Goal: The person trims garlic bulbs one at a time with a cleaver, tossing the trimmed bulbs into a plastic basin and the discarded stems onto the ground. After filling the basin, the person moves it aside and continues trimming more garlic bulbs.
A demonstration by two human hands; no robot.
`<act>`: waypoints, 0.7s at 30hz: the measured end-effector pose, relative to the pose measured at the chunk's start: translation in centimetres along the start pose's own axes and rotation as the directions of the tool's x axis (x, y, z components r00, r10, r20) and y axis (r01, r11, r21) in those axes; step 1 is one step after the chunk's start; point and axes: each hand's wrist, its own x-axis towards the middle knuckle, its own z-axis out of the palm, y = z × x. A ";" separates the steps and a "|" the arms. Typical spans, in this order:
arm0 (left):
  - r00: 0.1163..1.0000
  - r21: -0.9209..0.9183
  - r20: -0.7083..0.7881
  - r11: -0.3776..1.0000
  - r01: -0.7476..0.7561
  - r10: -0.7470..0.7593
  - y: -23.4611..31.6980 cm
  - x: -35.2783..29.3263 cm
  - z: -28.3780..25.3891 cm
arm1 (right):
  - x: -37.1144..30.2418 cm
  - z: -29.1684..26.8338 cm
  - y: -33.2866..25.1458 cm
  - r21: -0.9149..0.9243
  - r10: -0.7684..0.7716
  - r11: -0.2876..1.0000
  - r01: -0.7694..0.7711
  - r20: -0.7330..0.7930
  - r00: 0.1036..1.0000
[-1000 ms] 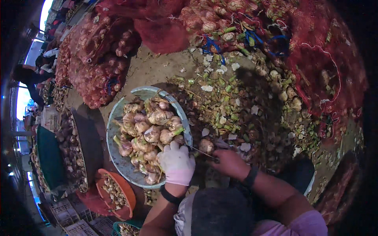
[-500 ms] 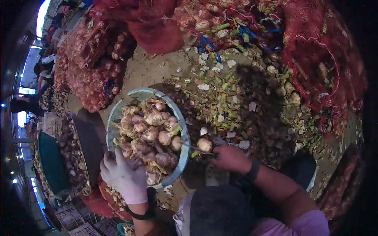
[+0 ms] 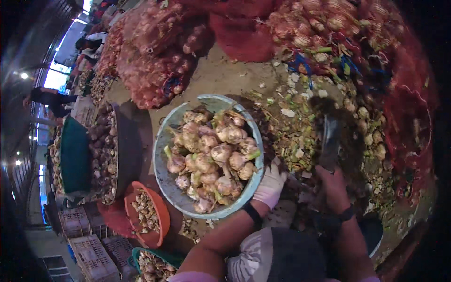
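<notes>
My left hand point(image 3: 270, 184), in a white glove, is beside the right rim of a pale blue basin point(image 3: 162, 181). Its fingers are curled; what they hold, if anything, is hidden. Several garlic bulbs point(image 3: 206, 162) with short cut stems and soil on their skins fill the basin. Farther right, my bare right hand point(image 3: 332, 188) is closed around the lower end of a dark tool point(image 3: 330, 138) with a long, slightly curved, blade-like part pointing away from me. Loose garlic stalks and skins lie between and beyond my hands.
Trimmings point(image 3: 296, 136) cover the ground beyond the basin. Red net sacks point(image 3: 155, 61) of garlic stand at the back, with another red net point(image 3: 416, 127) at right. At left are an orange tub point(image 3: 162, 214), a large dark tub point(image 3: 127, 155) and plastic crates point(image 3: 94, 256).
My left hand has left the bulbs at the basin's left side and crossed to its right rim. My right hand moved right; the dark tool now shows. The bulb beside it is out of sight.
</notes>
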 end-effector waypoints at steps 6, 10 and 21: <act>0.997 -0.654 -0.047 0.752 -0.078 0.061 0.1 -0.4 -7.2 | 4.4 -0.3 0.5 0.081 -0.151 0.984 0.157 -0.070 0.986; 0.958 -0.798 -0.221 0.599 -0.072 -0.180 -6.2 -2.7 -14.0 | 6.3 -0.1 -2.6 -0.012 0.022 1.000 -0.021 0.079 0.997; 0.194 -0.608 0.185 0.043 0.792 -0.963 -22.8 -15.3 -7.0 | 11.0 15.6 -9.3 0.332 0.162 0.852 -0.404 0.568 0.807</act>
